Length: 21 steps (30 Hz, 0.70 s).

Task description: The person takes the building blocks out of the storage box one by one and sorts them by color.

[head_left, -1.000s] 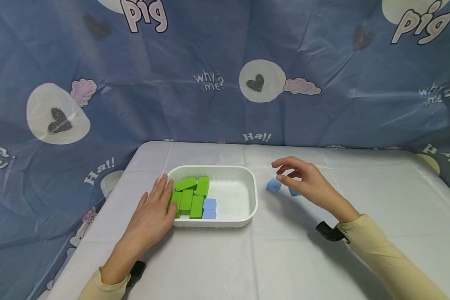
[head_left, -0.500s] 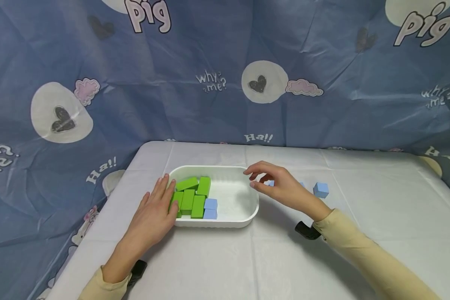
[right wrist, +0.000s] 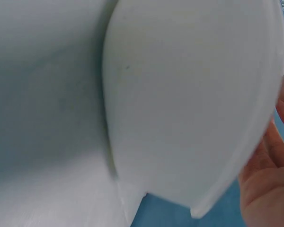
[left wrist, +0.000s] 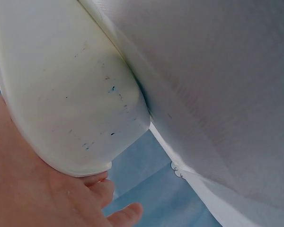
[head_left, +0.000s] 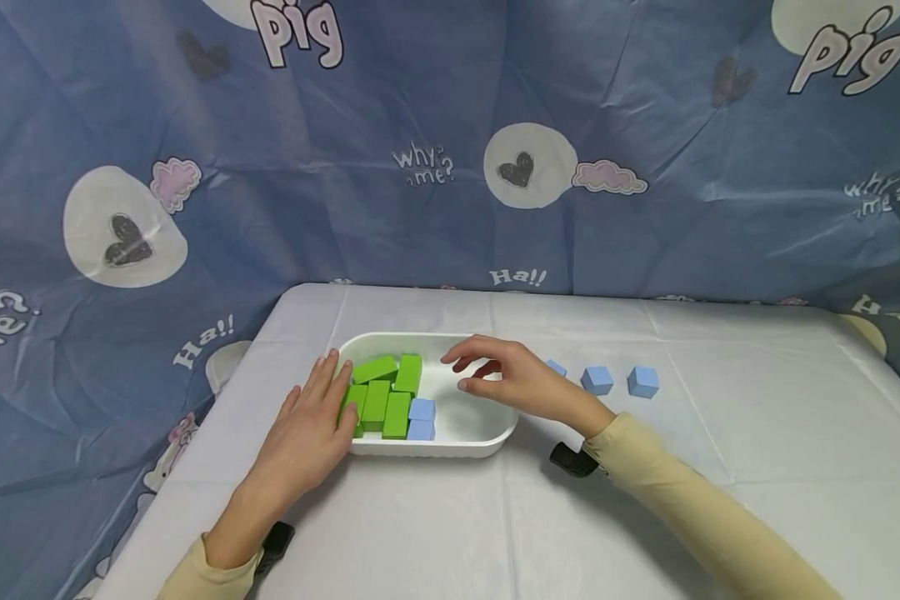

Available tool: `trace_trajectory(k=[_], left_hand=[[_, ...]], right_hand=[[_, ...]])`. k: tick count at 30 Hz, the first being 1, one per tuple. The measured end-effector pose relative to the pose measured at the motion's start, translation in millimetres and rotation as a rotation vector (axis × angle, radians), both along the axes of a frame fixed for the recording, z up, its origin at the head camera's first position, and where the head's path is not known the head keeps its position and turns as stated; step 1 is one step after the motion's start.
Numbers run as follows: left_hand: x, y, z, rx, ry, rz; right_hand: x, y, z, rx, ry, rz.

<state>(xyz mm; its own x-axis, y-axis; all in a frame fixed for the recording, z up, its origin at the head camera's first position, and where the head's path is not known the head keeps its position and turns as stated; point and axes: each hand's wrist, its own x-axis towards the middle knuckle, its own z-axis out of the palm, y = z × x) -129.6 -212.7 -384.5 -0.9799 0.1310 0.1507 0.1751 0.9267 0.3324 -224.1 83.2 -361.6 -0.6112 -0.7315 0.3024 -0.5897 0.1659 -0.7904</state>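
In the head view a white tray (head_left: 471, 450) holds several green rectangular blocks (head_left: 375, 406) in its left part and two light blue cubes (head_left: 422, 409) beside them. The left hand (head_left: 307, 429) lies with extended fingers over the tray's left end, touching its rim. Over the tray's right half is the right hand (head_left: 513, 379), its fingers loosely bent and the fingertips apart. I see nothing between them. Both wrist views show mostly the tray's outer wall (left wrist: 75, 94), with part of each hand at the edge.
Right of the tray, three light blue cubes lie on the white-covered table: one partly behind the right hand (head_left: 557, 367), a middle cube (head_left: 597, 381) and a far-right cube (head_left: 642, 382). A blue patterned cloth (head_left: 330, 225) hangs behind the table.
The right hand has moved left from above the loose blue cubes to over the tray, leaving three cubes visible on the table. The left hand and the tray have stayed in place.
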Motion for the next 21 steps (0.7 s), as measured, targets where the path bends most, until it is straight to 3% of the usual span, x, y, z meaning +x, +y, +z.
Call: trace_trajectory(k=[12,21], left_hand=[[-0.4,0,-0.4,-0.007,-0.003,0.005],[-0.8,0,0.0,-0.006,-0.009,0.007]], right_hand=[[-12.2,-33,-9.3,0.167,-0.064,0.182],[-18.7,-44,-12.6,0.287,-0.142,0.242]])
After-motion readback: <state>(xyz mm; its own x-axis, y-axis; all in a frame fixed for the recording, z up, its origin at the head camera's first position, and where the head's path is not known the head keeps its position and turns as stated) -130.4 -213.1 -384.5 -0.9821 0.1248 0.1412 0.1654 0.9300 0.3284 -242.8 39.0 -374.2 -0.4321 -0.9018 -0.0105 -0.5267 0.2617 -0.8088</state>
